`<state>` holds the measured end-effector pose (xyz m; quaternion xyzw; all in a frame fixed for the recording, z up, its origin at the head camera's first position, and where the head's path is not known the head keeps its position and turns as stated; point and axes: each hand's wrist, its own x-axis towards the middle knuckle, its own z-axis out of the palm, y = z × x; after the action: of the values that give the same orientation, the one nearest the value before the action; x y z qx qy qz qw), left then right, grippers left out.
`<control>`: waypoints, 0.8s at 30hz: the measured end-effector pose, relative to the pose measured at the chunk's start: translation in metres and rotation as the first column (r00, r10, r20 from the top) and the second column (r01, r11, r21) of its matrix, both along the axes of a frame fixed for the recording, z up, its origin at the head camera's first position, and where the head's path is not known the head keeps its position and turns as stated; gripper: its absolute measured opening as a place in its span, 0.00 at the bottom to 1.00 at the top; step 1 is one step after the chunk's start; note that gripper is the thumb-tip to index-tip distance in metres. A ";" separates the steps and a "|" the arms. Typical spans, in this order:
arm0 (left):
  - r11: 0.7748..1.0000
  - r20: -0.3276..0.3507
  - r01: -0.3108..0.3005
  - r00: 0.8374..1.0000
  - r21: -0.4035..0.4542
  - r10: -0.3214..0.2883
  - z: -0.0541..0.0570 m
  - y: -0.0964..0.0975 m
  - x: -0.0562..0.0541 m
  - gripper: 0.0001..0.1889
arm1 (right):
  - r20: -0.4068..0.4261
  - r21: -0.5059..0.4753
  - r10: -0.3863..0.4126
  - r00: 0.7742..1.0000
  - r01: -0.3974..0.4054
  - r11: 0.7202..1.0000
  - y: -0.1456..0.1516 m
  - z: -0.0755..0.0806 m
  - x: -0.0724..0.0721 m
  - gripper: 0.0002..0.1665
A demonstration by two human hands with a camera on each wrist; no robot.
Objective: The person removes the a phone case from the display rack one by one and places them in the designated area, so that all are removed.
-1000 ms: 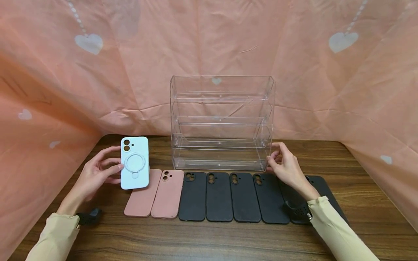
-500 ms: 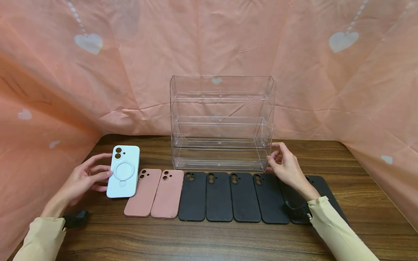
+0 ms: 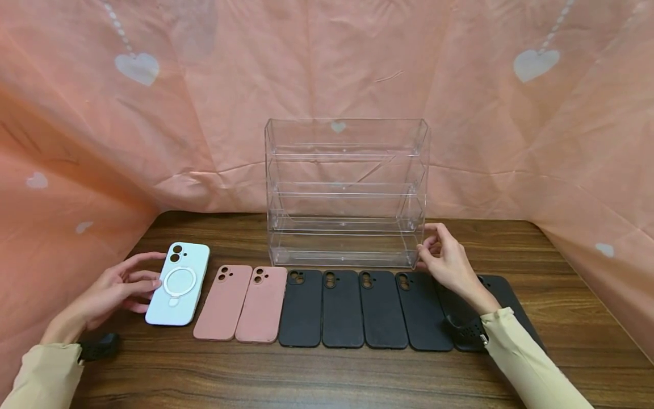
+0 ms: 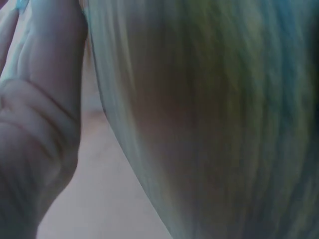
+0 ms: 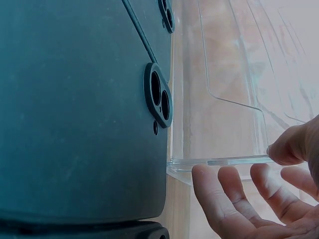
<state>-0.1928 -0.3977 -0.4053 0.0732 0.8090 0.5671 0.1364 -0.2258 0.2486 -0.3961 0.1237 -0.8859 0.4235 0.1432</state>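
With thumb and fingers, my left hand (image 3: 118, 292) grips the left edge of a white phone case (image 3: 190, 261) that has a ring on its back. The case is at the left end of a row of cases, beside a pink phone case (image 3: 222, 304); whether it touches the table cannot be told. My right hand (image 3: 447, 261) pinches the lower right side edge of a clear tiered display rack (image 3: 344, 258). In the right wrist view the thumb is on one side of the clear panel (image 5: 239, 160) and the fingers on the other.
Another pink phone case (image 3: 261, 307) and several black phone cases (image 3: 343, 309) lie side by side in front of the rack on the wooden table (image 3: 306, 378). My right forearm passes over the rightmost black ones. Peach cloth (image 3: 347, 68) hangs behind and at both sides.
My left hand has carried the white phone case left, down and nearer, off from over the left pink case, which now shows whole. My right hand and the rack have stayed put.
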 end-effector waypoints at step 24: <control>0.989 0.127 0.125 0.985 -0.082 -0.114 -0.009 -0.002 -0.011 0.25 | 0.004 0.030 -0.026 1.000 0.026 0.999 0.001 0.000 -0.001 0.24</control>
<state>-0.2041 -0.3997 -0.4139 0.0808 0.8178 0.5246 0.2223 -0.2268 0.2491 -0.3965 0.1134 -0.8940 0.4086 0.1448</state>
